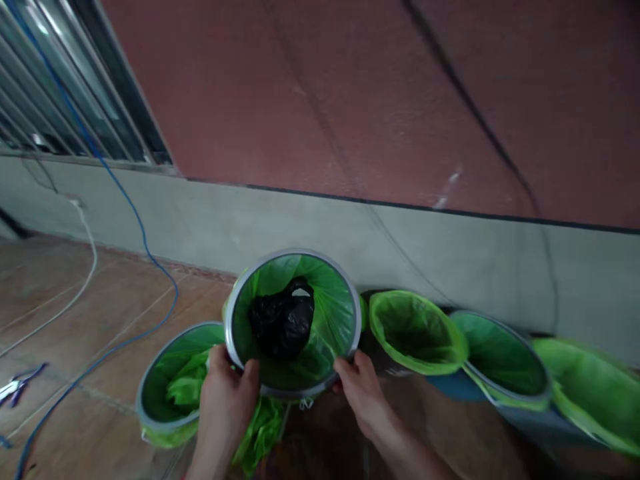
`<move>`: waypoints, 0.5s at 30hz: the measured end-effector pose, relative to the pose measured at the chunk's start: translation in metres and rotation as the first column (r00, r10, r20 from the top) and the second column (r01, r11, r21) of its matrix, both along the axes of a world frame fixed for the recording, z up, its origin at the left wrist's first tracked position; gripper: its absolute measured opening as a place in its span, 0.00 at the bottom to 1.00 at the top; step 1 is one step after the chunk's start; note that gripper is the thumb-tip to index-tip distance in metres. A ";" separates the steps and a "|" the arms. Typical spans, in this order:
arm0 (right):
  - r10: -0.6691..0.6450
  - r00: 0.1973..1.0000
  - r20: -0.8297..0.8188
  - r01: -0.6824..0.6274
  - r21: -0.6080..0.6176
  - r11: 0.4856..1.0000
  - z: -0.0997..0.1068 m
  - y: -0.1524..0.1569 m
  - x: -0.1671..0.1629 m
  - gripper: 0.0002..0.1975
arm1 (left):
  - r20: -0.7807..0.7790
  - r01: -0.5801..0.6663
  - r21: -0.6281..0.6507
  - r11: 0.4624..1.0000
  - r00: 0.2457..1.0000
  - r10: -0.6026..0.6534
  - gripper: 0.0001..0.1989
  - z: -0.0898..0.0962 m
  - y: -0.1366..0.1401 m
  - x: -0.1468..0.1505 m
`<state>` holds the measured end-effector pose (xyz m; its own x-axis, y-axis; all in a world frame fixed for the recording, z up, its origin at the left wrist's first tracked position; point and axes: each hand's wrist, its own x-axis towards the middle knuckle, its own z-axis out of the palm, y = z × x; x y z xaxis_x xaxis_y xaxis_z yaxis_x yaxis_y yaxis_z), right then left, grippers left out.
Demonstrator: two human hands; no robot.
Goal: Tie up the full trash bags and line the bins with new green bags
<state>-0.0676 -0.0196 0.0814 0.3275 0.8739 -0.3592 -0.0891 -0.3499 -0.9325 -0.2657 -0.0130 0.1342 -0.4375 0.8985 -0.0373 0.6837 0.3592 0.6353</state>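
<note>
A round trash bin (356, 313) with a grey rim and a green liner is held between my two hands, its mouth tilted toward me. My left hand (231, 393) grips the rim at the lower left, thumb on the edge. At the lower right, my right hand (357, 383) is closed on the same rim. Inside the liner lies a knotted black plastic bag (285, 320). Loose green plastic (260, 433) hangs below the rim near my left hand. The bin's underside is hidden.
Left of my hands stands another lined bin (167, 360) holding crumpled green plastic. Several lined bins (420, 333) line the wall (200, 207) on the right. A blue cable (143, 230), a white cable (93, 247) and pliers (20, 383) are on the left.
</note>
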 end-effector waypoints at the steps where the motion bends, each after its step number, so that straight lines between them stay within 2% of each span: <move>1: -0.027 1.000 0.013 0.028 -0.041 0.999 0.003 -0.025 0.015 0.11 | 0.015 0.040 -0.032 0.999 0.999 -0.039 0.12 -0.003 -0.017 0.013; 4: -0.073 0.995 0.064 0.083 -0.165 0.983 -0.009 -0.090 0.059 0.11 | 0.024 0.150 -0.155 0.976 0.989 -0.148 0.09 -0.026 -0.058 0.054; 8: -0.110 0.984 0.138 0.145 -0.277 0.950 -0.060 -0.150 0.104 0.17 | 0.075 0.226 -0.346 0.911 0.974 -0.213 0.09 -0.079 -0.098 0.105; 10: -0.104 0.982 0.160 0.155 -0.357 0.921 -0.090 -0.167 0.119 0.16 | 0.116 0.260 -0.388 0.884 0.965 -0.233 0.11 -0.108 -0.113 0.126; 12: -0.087 0.978 0.189 0.157 -0.399 0.903 -0.112 -0.178 0.128 0.14 | 0.155 0.248 -0.423 0.872 0.967 -0.201 0.14 -0.135 -0.123 0.144; 15: -0.061 0.977 0.203 0.131 -0.350 0.928 -0.125 -0.187 0.137 0.14 | 0.236 0.298 -0.338 0.893 0.945 -0.226 0.18 -0.165 -0.133 0.162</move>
<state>0.0698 -0.2066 -0.0433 0.4941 0.6582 -0.5680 0.0225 -0.6628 -0.7485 -0.1040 -0.1456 -0.0305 -0.1410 0.8862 -0.4413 0.6678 0.4143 0.6185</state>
